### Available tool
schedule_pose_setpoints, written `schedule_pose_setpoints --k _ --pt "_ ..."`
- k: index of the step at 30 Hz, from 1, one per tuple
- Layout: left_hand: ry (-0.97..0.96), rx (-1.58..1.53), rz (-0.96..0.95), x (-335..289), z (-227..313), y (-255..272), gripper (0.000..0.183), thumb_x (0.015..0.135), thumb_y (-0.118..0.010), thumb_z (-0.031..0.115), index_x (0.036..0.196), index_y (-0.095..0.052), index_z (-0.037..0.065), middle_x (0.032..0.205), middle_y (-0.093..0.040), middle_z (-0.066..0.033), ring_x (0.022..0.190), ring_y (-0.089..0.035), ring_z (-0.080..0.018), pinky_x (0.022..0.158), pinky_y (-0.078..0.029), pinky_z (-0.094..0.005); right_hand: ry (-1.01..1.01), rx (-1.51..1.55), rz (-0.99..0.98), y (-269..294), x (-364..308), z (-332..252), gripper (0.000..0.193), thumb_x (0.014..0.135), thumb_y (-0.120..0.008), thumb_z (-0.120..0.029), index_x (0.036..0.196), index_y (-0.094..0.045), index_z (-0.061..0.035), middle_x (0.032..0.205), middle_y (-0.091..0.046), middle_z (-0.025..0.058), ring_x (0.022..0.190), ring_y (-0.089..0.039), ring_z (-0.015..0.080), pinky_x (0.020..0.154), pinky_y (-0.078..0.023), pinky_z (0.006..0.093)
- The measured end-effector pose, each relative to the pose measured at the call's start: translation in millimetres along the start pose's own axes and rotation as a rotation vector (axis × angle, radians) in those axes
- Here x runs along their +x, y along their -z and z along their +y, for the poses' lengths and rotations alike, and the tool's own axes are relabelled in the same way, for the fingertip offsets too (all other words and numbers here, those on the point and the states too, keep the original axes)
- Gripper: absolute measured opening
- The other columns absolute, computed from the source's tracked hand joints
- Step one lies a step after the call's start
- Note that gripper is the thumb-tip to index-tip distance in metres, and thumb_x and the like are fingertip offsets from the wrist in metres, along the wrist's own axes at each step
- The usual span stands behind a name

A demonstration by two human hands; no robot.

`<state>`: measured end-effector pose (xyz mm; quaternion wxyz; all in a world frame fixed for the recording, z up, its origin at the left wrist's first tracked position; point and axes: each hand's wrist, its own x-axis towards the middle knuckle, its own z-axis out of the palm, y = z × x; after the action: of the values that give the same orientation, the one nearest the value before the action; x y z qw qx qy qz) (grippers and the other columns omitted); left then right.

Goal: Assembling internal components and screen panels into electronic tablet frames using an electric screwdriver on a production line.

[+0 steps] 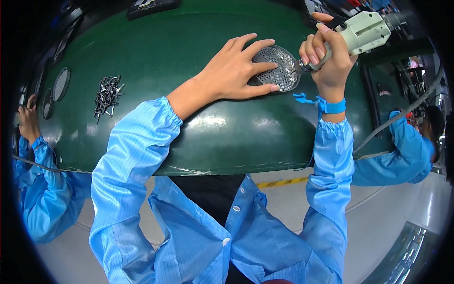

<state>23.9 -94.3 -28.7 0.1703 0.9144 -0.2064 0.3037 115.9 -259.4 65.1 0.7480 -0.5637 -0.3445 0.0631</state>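
My right hand [327,57] is wrapped round a pale green electric screwdriver [366,33], which lies tilted with its bit pointing left and down. The bit's tip is at the right side of a round grey metal dish [289,85] with a perforated pattern and small shiny bits in it. My left hand [239,68] lies palm down with its fingers spread over the dish's left side, the thumb near its lower rim. Part of the dish is hidden under those fingers. A blue strap [333,106] circles my right wrist.
On the green table [146,57], a heap of small black and silver screw-like pieces [109,96] lies at left. Beyond it are two round mesh discs [61,84]. A black device [151,6] sits at the far edge. A grey cable [402,113] hangs at right. Co-workers' blue sleeves [395,161] flank the table.
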Motion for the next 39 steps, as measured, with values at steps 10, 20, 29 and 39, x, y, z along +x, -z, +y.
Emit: schedule_pose_setpoints --k 10,20,29,39 --pt "0.002 -0.153 0.537 16 -7 57 0.016 0.086 -0.061 0.015 0.088 -0.074 0.006 0.097 -0.07 -0.008 0.095 -0.065 -0.0228 0.084 -0.048 -0.0346 -0.031 0.02 0.023 -2 -1 3 0.035 0.092 -0.051 -0.011 0.117 -0.052 0.0125 0.054 -0.035 0.0002 0.043 -0.039 0.011 0.045 -0.038 0.0298" --pt "0.14 -0.376 0.529 13 -8 129 0.017 0.086 -0.058 0.011 0.095 -0.07 0.003 0.102 -0.068 -0.009 0.099 -0.063 -0.0223 0.086 -0.047 -0.034 -0.061 0.107 0.103 -9 -5 10 0.026 0.089 -0.057 -0.004 0.111 -0.059 0.0102 0.053 -0.038 0.0011 0.04 -0.04 0.0118 0.041 -0.039 0.0299" --pt "0.409 -0.708 0.595 5 22 142 0.021 0.086 -0.055 0.007 0.103 -0.067 0.001 0.107 -0.066 -0.01 0.103 -0.061 -0.0217 0.089 -0.047 -0.0334 -0.008 -0.029 0.129 -18 -2 -7 0.027 0.088 -0.053 -0.004 0.11 -0.056 0.0121 0.052 -0.036 0.0008 0.04 -0.037 0.0114 0.04 -0.036 0.0298" --pt "0.703 -1.088 0.664 9 60 139 0.028 0.087 -0.051 0.002 0.112 -0.063 -0.001 0.112 -0.064 -0.0111 0.108 -0.059 -0.0212 0.092 -0.046 -0.0328 -0.057 -0.036 0.163 -32 1 -6 0.029 0.09 -0.05 -0.005 0.114 -0.054 0.0118 0.053 -0.034 0.0 0.041 -0.037 0.0112 0.042 -0.036 0.0301"
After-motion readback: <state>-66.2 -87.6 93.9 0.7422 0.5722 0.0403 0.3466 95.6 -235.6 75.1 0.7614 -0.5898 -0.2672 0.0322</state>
